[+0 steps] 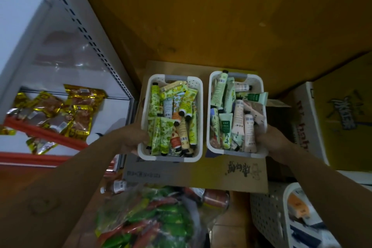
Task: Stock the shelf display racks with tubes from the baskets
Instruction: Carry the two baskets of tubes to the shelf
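Two white plastic baskets stand side by side on a flat cardboard box (201, 175). The left basket (145, 106) holds several green and yellow patterned tubes with black caps. The right basket (261, 86) holds several pale green, pink and cream tubes. My left hand (131, 139) grips the left basket's near left side, thumb over the rim. My right hand (271, 141) grips the right basket's near right corner, fingers reaching inside among the tubes.
A white shelf unit (96, 46) with a perforated upright stands at the left, gold snack packets (78, 112) on it. A bag of green and red packets (153, 219) lies near me. Another white basket (281, 213) and cardboard boxes (342, 119) sit at the right.
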The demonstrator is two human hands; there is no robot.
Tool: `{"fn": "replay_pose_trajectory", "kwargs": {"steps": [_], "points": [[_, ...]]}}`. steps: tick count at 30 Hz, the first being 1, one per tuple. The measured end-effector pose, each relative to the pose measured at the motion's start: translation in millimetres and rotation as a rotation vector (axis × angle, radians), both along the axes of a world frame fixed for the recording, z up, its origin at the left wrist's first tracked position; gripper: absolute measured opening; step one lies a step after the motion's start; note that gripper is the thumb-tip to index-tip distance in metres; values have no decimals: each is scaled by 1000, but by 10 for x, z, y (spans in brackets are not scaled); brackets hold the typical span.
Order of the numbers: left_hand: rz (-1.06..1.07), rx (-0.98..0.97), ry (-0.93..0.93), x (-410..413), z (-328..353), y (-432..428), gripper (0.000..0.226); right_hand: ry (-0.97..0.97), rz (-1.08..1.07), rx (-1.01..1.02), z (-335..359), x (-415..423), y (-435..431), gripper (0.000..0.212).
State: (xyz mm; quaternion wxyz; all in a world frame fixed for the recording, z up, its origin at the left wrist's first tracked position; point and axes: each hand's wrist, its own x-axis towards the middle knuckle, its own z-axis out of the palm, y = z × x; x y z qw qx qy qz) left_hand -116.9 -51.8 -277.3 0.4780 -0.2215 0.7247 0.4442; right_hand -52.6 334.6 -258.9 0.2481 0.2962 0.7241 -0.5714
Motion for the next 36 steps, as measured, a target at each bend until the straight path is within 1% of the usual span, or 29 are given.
{"fn": "replay_pose_trajectory", "kwargs": {"steps": [2,4,5,6,7,8,9,10,11,13,14,15,16,18,21,23,27,29,32,36], "points": [[-14,20,4,61,53,20,34,2,0,-23,48,64,-47,26],[-57,13,11,126,36,-15,53,17,16,-55,135,171,-86,26],[-53,33,-17,157,-21,-55,60,23,23,-77,216,226,-112,29],[-23,76,-55,188,-136,-128,63,27,38,-94,310,278,-137,44],[15,125,-92,242,-156,-173,65,18,53,-100,381,329,-136,68],[75,198,-131,295,-150,-215,66,2,59,-105,450,374,-137,88],[155,247,-143,357,-67,-229,69,-11,58,-114,514,418,-139,96],[224,277,-150,423,53,-227,75,-18,54,-130,583,468,-146,93],[271,308,-166,480,170,-209,77,-23,42,-146,659,522,-157,81],[300,362,-186,544,397,-172,73,-8,18,-154,863,624,-200,51],[292,378,-188,558,511,-161,70,-1,15,-137,956,672,-215,39],[280,389,-186,565,627,-149,67,7,6,-116,1054,718,-225,32],[269,405,-182,570,769,-131,64,11,-3,-106,1158,758,-233,30],[245,436,-173,597,1085,-83,62,20,-21,-110,1392,832,-250,36],[168,462,-93,664,1613,-41,61,46,-69,-119,1778,915,-256,45],[129,489,-29,713,2003,-37,64,64,-111,-127,2095,960,-293,46],[73,536,70,757,2768,-138,72,112,-125,-129,2749,1051,-387,45],[59,555,136,778,3159,-220,76,152,-149,-124,3145,1109,-470,42],[48,589,205,887,3739,-380,73,234,-108,-134,3765,1237,-645,39],[-18,610,298,1086,4424,-606,74,337,-54,-139,4451,1454,-866,48]]}}
